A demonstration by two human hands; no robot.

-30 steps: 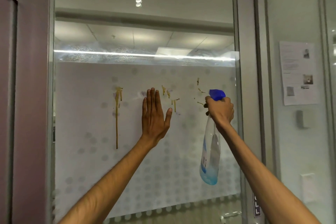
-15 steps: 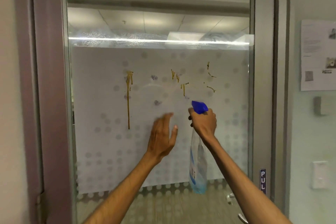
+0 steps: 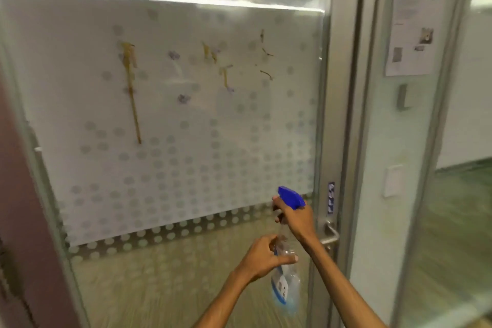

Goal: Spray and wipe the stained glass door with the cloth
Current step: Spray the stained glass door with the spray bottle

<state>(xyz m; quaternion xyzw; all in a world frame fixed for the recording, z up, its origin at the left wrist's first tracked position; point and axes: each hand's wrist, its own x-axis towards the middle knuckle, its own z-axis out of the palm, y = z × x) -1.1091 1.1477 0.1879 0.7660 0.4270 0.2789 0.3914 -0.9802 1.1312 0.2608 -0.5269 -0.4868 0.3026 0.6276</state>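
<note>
The glass door point(image 3: 186, 141) fills the view, with a frosted dotted film across its middle. Yellow-brown drips point(image 3: 130, 82) and small purple smudges point(image 3: 183, 98) mark the film's upper part. Low at the right, a clear spray bottle point(image 3: 285, 282) with a blue head point(image 3: 291, 197) hangs in front of the glass. My right hand point(image 3: 295, 218) grips its neck under the blue head. My left hand point(image 3: 263, 258) is wrapped around the bottle's body just below. No cloth is in view.
A metal door handle point(image 3: 330, 237) sticks out just right of my hands, under a small blue sign point(image 3: 331, 197). The grey door frame point(image 3: 343, 88) runs beside it. A paper notice point(image 3: 415, 21) and wall switches point(image 3: 394, 181) are on the right wall.
My left hand left the glass, dropped and took hold of the bottle's body. My right hand lowered the bottle from stain height to near the handle. The view tilted down.
</note>
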